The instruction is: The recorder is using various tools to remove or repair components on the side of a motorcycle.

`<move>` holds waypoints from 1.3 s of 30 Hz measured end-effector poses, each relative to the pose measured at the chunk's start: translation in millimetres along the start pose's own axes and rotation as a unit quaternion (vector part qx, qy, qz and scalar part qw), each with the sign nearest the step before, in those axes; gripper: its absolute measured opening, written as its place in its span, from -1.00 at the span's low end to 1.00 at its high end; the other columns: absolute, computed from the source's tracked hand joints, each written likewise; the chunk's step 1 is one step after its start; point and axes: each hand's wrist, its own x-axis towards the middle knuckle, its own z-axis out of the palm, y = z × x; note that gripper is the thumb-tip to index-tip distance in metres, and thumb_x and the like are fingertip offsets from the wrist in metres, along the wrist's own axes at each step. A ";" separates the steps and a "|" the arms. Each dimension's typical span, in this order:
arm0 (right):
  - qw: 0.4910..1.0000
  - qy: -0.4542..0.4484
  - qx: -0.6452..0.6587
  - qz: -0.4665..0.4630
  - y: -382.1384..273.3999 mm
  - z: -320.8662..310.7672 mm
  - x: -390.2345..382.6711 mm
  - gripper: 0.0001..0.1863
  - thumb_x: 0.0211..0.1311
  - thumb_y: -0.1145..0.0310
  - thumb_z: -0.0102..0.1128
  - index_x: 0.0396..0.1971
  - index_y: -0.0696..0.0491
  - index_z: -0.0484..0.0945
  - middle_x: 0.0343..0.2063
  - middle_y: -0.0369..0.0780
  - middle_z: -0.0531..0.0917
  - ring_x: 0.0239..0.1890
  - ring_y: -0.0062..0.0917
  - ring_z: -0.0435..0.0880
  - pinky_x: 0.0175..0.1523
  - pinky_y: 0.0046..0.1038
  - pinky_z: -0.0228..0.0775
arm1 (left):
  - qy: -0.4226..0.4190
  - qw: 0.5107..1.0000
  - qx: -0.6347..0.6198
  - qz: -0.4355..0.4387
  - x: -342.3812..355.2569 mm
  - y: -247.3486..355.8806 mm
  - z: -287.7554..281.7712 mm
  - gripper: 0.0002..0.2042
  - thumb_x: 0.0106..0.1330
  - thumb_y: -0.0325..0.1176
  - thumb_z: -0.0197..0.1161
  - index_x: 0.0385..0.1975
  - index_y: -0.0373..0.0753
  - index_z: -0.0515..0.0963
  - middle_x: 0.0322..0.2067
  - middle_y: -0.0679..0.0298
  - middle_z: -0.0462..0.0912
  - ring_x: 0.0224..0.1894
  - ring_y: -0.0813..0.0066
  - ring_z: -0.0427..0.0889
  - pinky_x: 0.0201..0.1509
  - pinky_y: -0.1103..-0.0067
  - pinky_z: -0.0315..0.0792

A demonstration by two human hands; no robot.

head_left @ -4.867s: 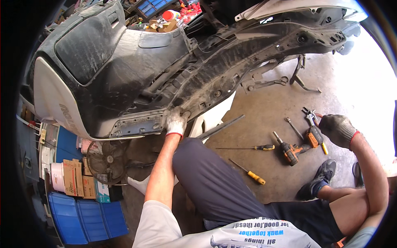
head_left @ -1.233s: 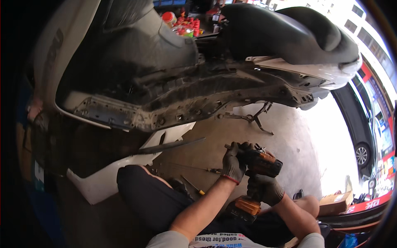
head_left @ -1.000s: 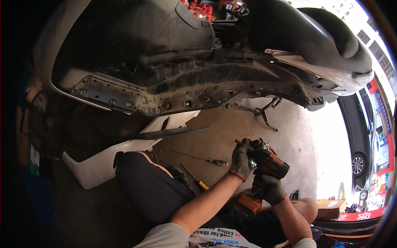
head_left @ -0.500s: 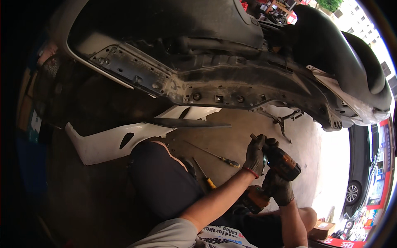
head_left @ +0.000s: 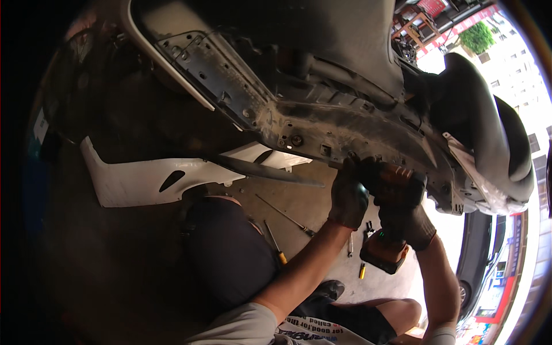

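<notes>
Cordless drill [head_left: 397,198] raised to the dirty underside of the scooter body panel [head_left: 322,123], nose pointing up and left at the panel's lower edge. Right hand [head_left: 411,221], gloved, fingers wrapped tight round the drill's handle; orange battery hangs below. Left hand [head_left: 348,195], gloved, curled at the drill's nose, touching the panel edge and nearer the fastener point. 2 screwdrivers [head_left: 276,244] lie on the floor [head_left: 305,198], well apart.

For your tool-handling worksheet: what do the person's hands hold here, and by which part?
A cordless drill. The right hand grips its handle above the battery; the left hand steadies its front end against the car's underside.
</notes>
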 end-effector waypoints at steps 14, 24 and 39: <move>0.940 -0.149 -0.248 -0.181 -79.1 25.3 96.3 -0.40 -0.06 0.55 0.19 0.11 0.00 0.44 -0.33 -0.38 0.53 -0.45 -0.75 0.45 -0.40 -0.65 0.33 | -0.053 0.988 -0.107 0.097 39.8 48.6 20.0 -0.61 0.47 -0.05 -0.11 0.00 -0.24 0.44 0.02 0.21 0.52 0.10 0.35 0.43 0.24 0.39 0.24; 0.970 -0.150 -0.174 0.084 -80.9 40.7 117.9 -0.39 -0.06 0.57 0.17 0.13 -0.01 0.43 -0.35 -0.39 0.54 -0.52 -0.80 0.38 -0.48 -0.70 0.23 | -0.043 0.988 -0.091 0.118 39.1 48.1 7.5 -0.54 0.48 -0.01 -0.14 0.05 -0.29 0.41 -0.03 0.21 0.52 0.02 0.35 0.49 0.16 0.39 0.34; 0.944 -0.178 -0.252 0.119 -123.2 50.3 150.1 -0.51 -0.15 0.65 0.19 -0.07 0.14 0.51 -0.47 -0.31 0.58 -0.58 -0.71 0.47 -0.52 -0.64 0.35 | 0.227 0.913 0.203 0.272 41.4 82.8 -65.7 -0.40 0.10 -0.54 0.25 0.22 -0.31 0.27 0.06 0.21 0.43 0.09 0.45 0.42 0.19 0.49 0.31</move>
